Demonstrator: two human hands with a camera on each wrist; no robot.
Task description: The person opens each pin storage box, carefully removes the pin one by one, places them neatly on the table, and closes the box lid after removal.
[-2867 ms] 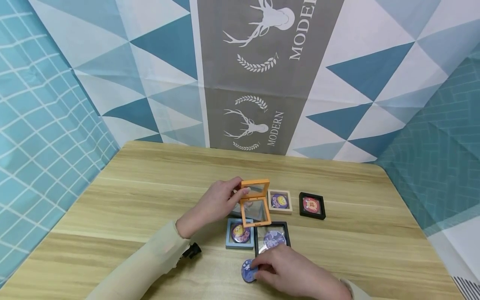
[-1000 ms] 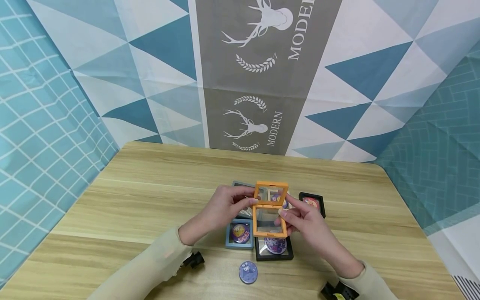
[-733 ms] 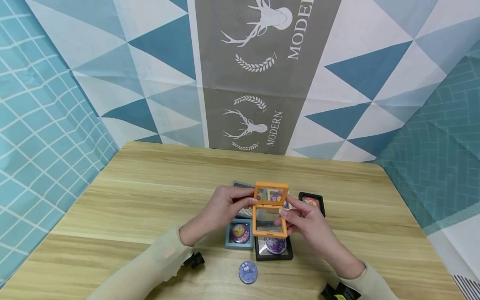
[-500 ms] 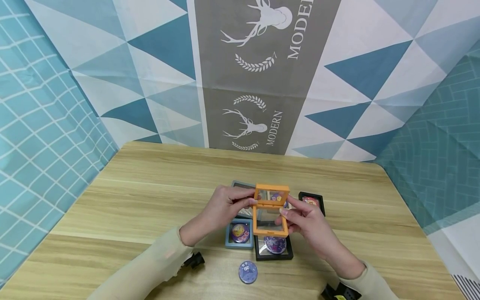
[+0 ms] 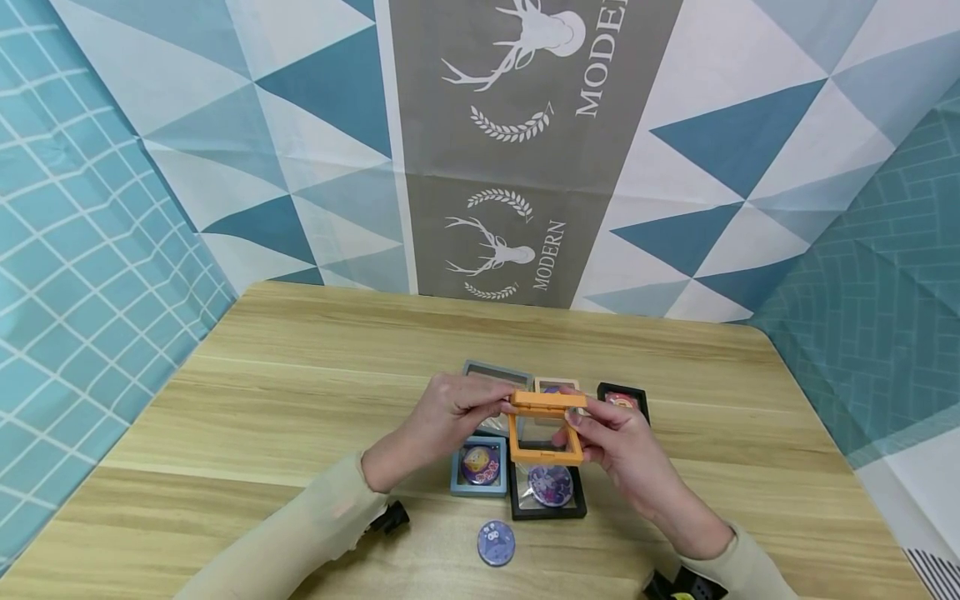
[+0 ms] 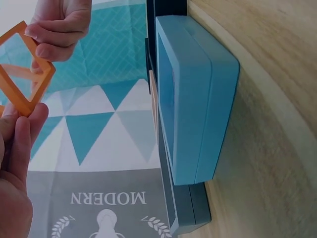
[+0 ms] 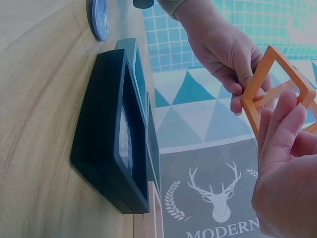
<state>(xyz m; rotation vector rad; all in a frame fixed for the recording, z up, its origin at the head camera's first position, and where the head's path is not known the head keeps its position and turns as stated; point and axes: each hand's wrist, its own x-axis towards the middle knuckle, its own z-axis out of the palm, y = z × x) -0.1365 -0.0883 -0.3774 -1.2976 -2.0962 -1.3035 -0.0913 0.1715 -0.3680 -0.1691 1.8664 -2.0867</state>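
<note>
Both hands hold an orange hinged display frame (image 5: 546, 457) in the air over the other frames. My left hand (image 5: 442, 423) pinches its left side near the hinge. My right hand (image 5: 628, 454) grips its right side, thumb on the front. The two halves stand apart at an angle, with the upper half seen nearly edge-on and clear film in the lower one. In the right wrist view, fingers of both hands lie along the orange frame (image 7: 257, 77). A round blue-purple badge (image 5: 496, 543) lies on the table in front.
Below the hands lie a black frame (image 5: 551, 514) with a purple badge and a light blue frame (image 5: 480, 491) with another badge. Behind are a grey frame (image 5: 498, 367), a beige frame (image 5: 557, 382) and a small black frame (image 5: 624, 388). A patterned cloth stands behind the table (image 5: 337, 342).
My right hand has let go of the round badge and taken the orange frame's right side. The orange frame has shifted right, and its upper half has tilted down towards the lower half.
</note>
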